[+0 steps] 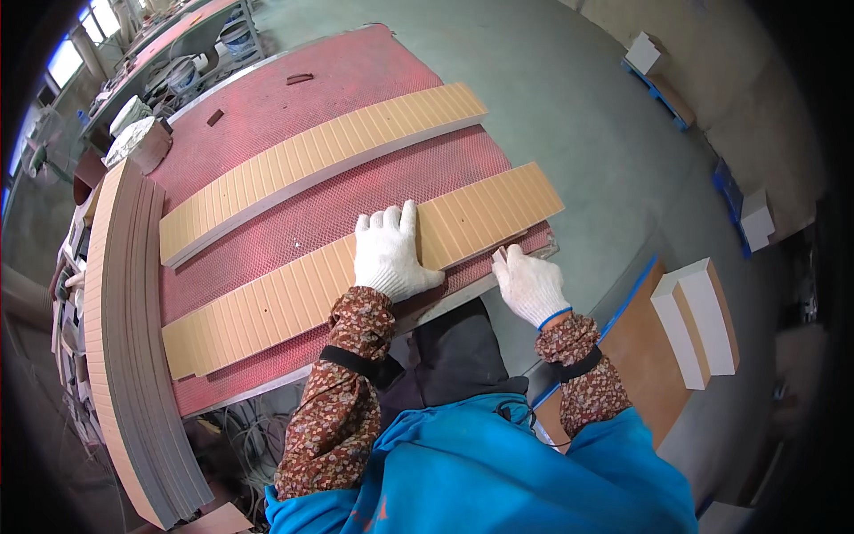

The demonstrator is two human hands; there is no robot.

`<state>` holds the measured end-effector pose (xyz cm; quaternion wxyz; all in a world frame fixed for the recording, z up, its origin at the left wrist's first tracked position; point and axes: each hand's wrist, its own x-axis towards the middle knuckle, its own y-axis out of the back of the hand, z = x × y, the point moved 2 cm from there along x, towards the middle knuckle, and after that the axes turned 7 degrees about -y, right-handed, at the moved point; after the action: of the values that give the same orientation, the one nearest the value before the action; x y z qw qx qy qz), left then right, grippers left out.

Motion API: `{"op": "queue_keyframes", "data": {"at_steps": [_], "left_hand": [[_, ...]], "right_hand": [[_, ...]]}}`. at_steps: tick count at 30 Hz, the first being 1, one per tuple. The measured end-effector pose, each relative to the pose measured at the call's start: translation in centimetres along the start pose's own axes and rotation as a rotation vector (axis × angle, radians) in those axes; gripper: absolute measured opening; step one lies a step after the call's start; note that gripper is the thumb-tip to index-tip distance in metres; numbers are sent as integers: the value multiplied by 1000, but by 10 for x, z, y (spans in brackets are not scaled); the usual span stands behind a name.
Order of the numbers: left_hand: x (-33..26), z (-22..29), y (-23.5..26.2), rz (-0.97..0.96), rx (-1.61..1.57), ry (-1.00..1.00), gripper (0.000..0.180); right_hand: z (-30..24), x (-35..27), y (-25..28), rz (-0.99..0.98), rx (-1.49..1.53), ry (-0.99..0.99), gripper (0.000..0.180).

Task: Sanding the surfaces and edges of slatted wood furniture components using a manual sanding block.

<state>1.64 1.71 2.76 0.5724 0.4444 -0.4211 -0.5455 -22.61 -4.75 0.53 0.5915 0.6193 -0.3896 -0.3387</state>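
Note:
A long tan panel (pixel 267 311) with cross grooves lies slantwise over the near part of a table with a red, mesh-textured top (pixel 391 182). On its middle rests my left hand (pixel 391 254), in a white knit glove, palm down with fingers and thumb apart. My right hand (pixel 531 285), gloved too, is at the panel's near edge toward the right end. Its thumb and fingers are pinched together beside a thin sliver along that edge; what they hold is too small to make out. Farther back, a second grooved panel (pixel 329 160) lies roughly parallel.
A tall stack of similar panels (pixel 133 347) lines the table's left end, near a round pale container (pixel 142 144). Two small dark pieces lie at the back of the tabletop. White-edged blocks (pixel 698 325) sit on a brown board (pixel 636 356) at lower right. Buckets (pixel 182 76) stand back left.

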Motion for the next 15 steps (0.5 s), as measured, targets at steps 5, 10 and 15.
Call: {"op": "queue_keyframes", "data": {"at_steps": [5,10,15], "left_hand": [[0,-1,-4,40,-18,-12,129],[-1,-6,-5,63,-19,-13,124],[1,-10,-13,188,-5,-6,117]], "right_hand": [[4,1,-3,-2,20,-80,38],[-8,-5,7,66,90,-2,38],[-27,2,19,83,250,-13,39]]}}
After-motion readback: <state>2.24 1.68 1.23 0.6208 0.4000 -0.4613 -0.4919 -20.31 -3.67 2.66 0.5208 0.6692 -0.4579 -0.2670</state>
